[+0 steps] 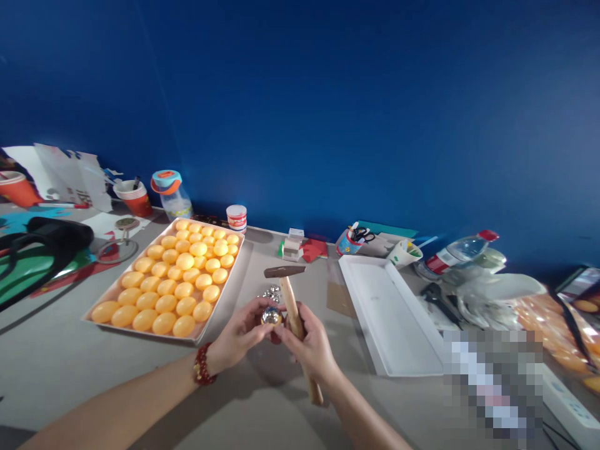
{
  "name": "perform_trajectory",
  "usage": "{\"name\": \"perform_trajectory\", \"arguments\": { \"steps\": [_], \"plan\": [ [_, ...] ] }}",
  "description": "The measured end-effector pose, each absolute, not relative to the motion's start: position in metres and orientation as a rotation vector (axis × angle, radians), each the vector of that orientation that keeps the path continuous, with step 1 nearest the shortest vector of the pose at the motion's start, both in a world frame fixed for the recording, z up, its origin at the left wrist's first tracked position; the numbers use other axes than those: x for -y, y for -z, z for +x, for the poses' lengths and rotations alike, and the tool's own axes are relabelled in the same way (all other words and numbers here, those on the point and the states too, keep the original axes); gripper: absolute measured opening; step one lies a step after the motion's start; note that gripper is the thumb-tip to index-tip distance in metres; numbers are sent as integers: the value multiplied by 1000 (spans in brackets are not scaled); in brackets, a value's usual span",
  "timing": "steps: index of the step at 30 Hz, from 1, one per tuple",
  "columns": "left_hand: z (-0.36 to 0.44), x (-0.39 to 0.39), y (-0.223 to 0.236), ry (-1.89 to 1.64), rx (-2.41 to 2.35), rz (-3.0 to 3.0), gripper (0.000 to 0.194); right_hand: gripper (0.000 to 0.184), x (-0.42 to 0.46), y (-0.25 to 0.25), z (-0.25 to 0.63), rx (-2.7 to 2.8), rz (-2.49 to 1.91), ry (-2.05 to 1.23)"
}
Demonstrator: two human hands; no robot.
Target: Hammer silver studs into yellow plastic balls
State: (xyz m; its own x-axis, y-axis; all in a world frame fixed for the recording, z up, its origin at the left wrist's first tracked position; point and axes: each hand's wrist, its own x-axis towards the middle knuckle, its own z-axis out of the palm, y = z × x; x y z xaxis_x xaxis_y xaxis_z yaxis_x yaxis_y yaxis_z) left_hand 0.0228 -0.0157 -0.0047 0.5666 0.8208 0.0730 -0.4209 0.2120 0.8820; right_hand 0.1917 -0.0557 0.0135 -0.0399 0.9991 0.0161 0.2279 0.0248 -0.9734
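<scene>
Between the fingers of my left hand point(238, 336) is a small ball point(271, 315) with a shiny, mirror-like metallic surface. My right hand point(313, 347) is wrapped round the wooden handle of a hammer point(291, 301). The hammer's dark head points up and away, and the handle's end sticks out below my palm. Right-hand fingertips also come up against the ball's near side. Just beyond the ball, a little heap of shiny silver bits point(272, 292) lies on the grey table point(255, 265); my fingers partly hide it.
A shallow box of orange balls point(197, 340) lies to the left. On the right are a white tray point(396, 312), a plastic bottle point(457, 253) and a power strip point(574, 406). A scissors cup point(349, 242) and a small white-lidded tub point(237, 219) stand by the blue wall point(300, 112).
</scene>
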Motion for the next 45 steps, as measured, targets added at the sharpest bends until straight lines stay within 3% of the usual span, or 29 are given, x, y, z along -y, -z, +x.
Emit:
{"name": "perform_trajectory", "arguments": {
  "steps": [18,27,37,45],
  "plan": [
    [22,16,6,-889,-457,1030,27,36,55,-15,188,1312,-1341,-1209],
    [22,17,1,-946,-484,1095,28,30,57,-19,185,1334,-1294,-1208],
    [16,16,7,-915,-585,1275,43,33,56,-14,188,1351,-1265,-1190],
    [15,16,7,-917,-580,1299,39,33,56,-14,188,1335,-1236,-1224]
  ]
}}
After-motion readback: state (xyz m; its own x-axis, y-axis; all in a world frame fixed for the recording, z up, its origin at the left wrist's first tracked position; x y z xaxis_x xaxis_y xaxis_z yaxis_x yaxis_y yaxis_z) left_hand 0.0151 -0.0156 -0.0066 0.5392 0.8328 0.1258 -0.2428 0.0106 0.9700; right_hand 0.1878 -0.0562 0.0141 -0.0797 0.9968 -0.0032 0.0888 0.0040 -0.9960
